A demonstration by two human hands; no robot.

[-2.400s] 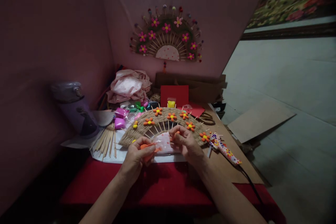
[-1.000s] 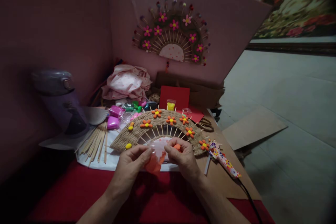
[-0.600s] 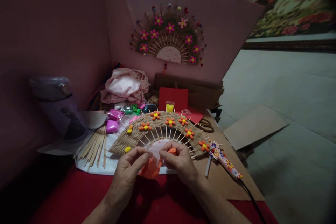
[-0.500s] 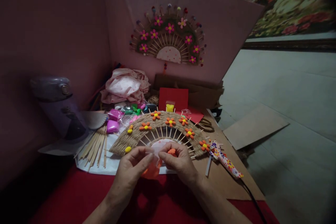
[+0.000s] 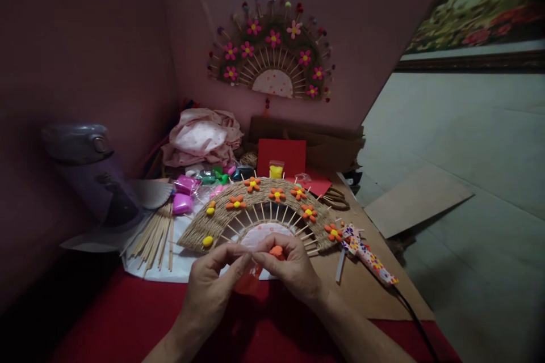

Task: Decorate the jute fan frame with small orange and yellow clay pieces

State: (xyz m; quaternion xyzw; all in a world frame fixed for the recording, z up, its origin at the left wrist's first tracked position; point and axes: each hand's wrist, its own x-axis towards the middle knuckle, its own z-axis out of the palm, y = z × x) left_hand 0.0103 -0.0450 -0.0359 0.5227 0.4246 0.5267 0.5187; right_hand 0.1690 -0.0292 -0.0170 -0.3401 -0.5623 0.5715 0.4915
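My left hand (image 5: 212, 288) and my right hand (image 5: 290, 270) meet just in front of a half-round woven fan (image 5: 198, 229) that lies on the table. Both pinch a clear packet with orange clay (image 5: 247, 280) in it. A small orange clay lump (image 5: 276, 250) sits between my right thumb and fingers. The fan carries several orange clay flowers (image 5: 277, 194) with yellow centres and two yellow clay dots (image 5: 208, 241) on its left side. Wooden sticks radiate from its dotted pink centre (image 5: 261, 233).
A spotted glue gun (image 5: 367, 254) with a black cord lies right of the fan. Left are bamboo sticks (image 5: 158, 232), pink clay packets (image 5: 184, 193) and a purple bottle (image 5: 91, 173). A finished fan (image 5: 271, 51) hangs on the pink board. Red cloth (image 5: 128, 317) covers the near table edge.
The hands have drawn slightly nearer to me and lower, with the orange packet now hanging between them; the view has tilted a little. The fan and glue gun have not moved.
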